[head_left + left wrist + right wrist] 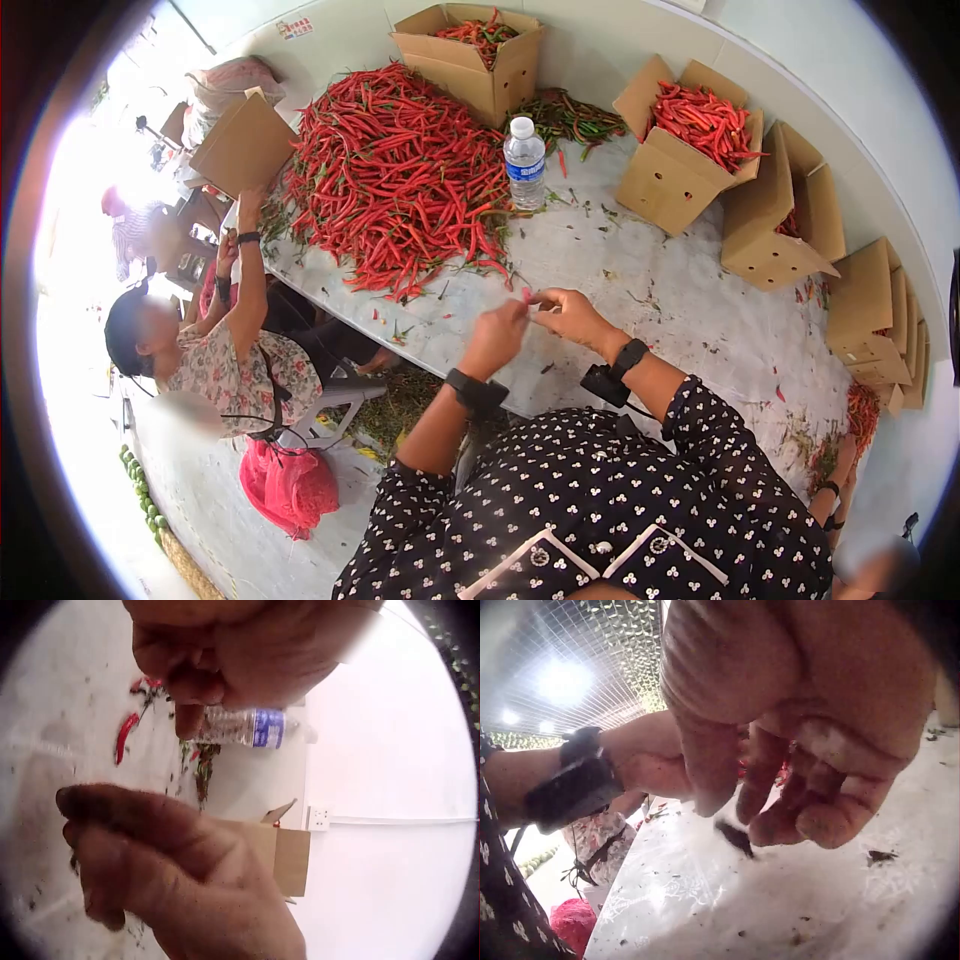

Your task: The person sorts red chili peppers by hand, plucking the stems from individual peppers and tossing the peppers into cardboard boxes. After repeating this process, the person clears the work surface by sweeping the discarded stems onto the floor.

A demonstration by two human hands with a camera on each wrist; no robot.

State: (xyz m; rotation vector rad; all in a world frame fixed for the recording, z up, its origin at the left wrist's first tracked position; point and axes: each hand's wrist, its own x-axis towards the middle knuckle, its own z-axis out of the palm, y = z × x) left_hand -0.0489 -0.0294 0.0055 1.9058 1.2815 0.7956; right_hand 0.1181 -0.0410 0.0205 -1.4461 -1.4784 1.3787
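Observation:
My left hand (pixel 497 335) is raised near the table edge with its fingers curled; whether it holds anything is hidden. Close beside it, my right hand (pixel 575 318) hangs with bent fingers. A tiny pink-red bit (pixel 527 295) shows between the two hands, too small to name. In the right wrist view, the thumb and index finger of my right hand (pixel 795 735) stand apart, and a blurred dark bit (pixel 735 837) shows below them. A large heap of red chillies (pixel 395 170) lies beyond my hands, with a water bottle (pixel 525 165) upright at its right edge.
Cardboard boxes of chillies (pixel 690 165) line the wall side. Darker green chillies (pixel 570 118) lie behind the bottle. Stem scraps are scattered over the pale tabletop (pixel 590 260). Another person (pixel 235 360) sits at the left, near a pink bag (pixel 288 488); someone's arms show at lower right.

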